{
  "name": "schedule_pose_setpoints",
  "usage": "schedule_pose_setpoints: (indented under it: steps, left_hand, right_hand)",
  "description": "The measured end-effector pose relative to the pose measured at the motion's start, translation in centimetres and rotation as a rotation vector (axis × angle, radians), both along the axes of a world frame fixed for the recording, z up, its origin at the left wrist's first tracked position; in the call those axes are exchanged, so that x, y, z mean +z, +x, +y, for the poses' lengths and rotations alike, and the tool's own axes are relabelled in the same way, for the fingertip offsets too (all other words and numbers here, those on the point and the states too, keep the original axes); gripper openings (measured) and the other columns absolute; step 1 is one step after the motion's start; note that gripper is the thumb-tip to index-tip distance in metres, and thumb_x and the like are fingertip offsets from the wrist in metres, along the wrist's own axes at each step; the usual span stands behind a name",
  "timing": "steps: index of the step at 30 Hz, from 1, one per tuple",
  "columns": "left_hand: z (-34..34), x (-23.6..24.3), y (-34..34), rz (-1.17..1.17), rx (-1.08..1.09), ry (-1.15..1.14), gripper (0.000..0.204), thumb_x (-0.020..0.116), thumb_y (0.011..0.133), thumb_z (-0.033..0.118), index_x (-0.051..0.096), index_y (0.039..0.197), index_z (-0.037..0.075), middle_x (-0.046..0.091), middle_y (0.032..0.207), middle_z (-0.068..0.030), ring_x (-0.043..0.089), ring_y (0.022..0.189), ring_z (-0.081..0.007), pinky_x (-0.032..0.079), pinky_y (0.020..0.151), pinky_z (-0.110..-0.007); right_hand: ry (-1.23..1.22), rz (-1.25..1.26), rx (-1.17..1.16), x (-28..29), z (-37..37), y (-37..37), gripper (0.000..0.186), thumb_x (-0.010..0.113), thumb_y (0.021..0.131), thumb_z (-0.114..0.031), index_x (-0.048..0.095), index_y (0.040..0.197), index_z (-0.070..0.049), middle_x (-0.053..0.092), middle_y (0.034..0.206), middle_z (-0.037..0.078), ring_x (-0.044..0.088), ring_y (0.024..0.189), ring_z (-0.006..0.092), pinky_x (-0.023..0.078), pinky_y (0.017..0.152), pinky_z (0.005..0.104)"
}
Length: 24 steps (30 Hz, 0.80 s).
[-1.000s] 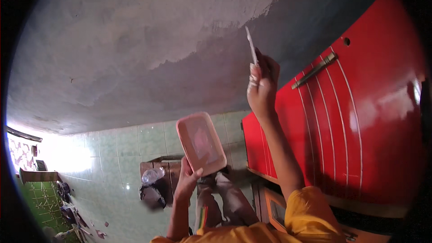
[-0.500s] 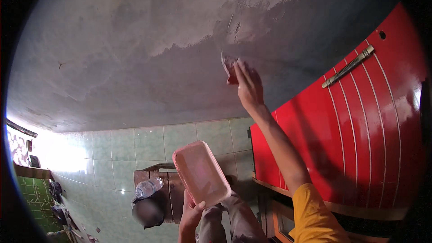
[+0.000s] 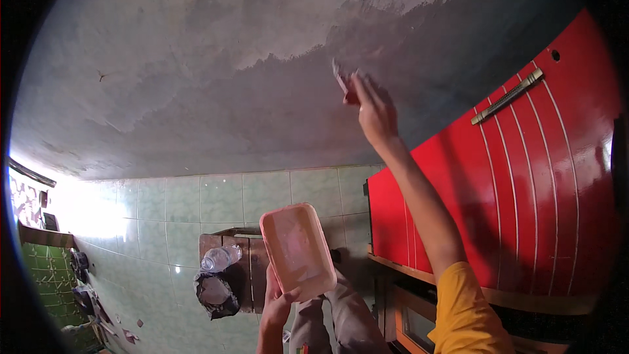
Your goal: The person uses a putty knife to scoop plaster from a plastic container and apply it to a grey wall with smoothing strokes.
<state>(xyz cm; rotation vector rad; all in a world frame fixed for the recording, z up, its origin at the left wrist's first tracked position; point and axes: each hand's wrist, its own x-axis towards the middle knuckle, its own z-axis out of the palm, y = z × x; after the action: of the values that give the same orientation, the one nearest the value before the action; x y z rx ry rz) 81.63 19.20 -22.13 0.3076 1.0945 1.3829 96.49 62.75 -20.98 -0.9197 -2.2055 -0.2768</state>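
The grip of the right hand is clamped on a thin blade at the grey wall, upper centre, best drawn at a low, even angle, while the left hand clasps a pink tray, lower centre.

A shallow, rectangular, pale-pink tray with rounded corners is being gripped at its near end and leaning slightly left at its far end, its open side facing up. Its inside is showing pinkish residue toward the middle and paler smears nearer the gripped end. A thin, flat, whitish scraper is being held nearly edge-on to the view, its tip pointing up and slightly left; whether it is touching the wall cannot be told. Behind it, the matte grey plastered wall is showing a paler upper area and a darker lower one, a ragged border running between them.
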Motion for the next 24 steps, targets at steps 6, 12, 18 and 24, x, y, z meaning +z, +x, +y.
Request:
schedule_pose_setpoints:
  steps: [6, 12, 18, 24]
  left_hand:
    - [1.0, 0.4, 0.4, -0.001, 0.036, 0.055, 0.101, 0.073, 0.079, 0.03, 0.018, 0.16, 0.005, 0.038, 0.155, -0.0169, 0.038, 0.146, -0.0306, 0.029, 0.12, -0.046]
    - [1.3, 0.2, 0.3, -0.007, 0.031, 0.059, 0.095, 0.069, 0.086, 0.03, 0.017, 0.161, 0.003, 0.036, 0.158, -0.0155, 0.033, 0.149, -0.0282, 0.023, 0.123, -0.044]
    - [0.9, 1.0, -0.4, -0.028, 0.076, 0.077, 0.091, 0.068, 0.086, 0.027, 0.02, 0.159, 0.002, 0.038, 0.157, -0.0153, 0.034, 0.148, -0.0273, 0.024, 0.122, -0.043]
    - [2.8, 2.0, 0.8, -0.064, 0.115, 0.068, 0.091, 0.067, 0.079, 0.021, 0.026, 0.157, 0.001, 0.044, 0.151, -0.015, 0.041, 0.144, -0.0287, 0.029, 0.12, -0.043]
  right_hand:
    - [0.332, 0.017, -0.079, 9.9, 2.9, -1.9, 0.051, 0.055, 0.093, -0.003, 0.053, 0.144, -0.002, 0.055, 0.145, 0.017, 0.055, 0.131, 0.0363, 0.045, 0.111, 0.046]
    - [0.064, -0.121, -0.009, -1.7, 0.5, 0.0, 0.052, 0.051, 0.091, 0.0, 0.054, 0.144, -0.002, 0.052, 0.149, 0.016, 0.051, 0.135, 0.036, 0.044, 0.11, 0.0453]
    - [0.189, 0.083, 0.03, 10.1, 0.4, -3.5, 0.049, 0.052, 0.095, -0.003, 0.052, 0.144, -0.001, 0.055, 0.145, 0.019, 0.055, 0.13, 0.0369, 0.044, 0.111, 0.0465]
    - [0.17, -0.089, -0.02, 2.6, 1.4, -4.4, 0.056, 0.05, 0.092, 0.002, 0.047, 0.149, -0.002, 0.047, 0.152, 0.019, 0.048, 0.137, 0.0343, 0.038, 0.115, 0.0481]
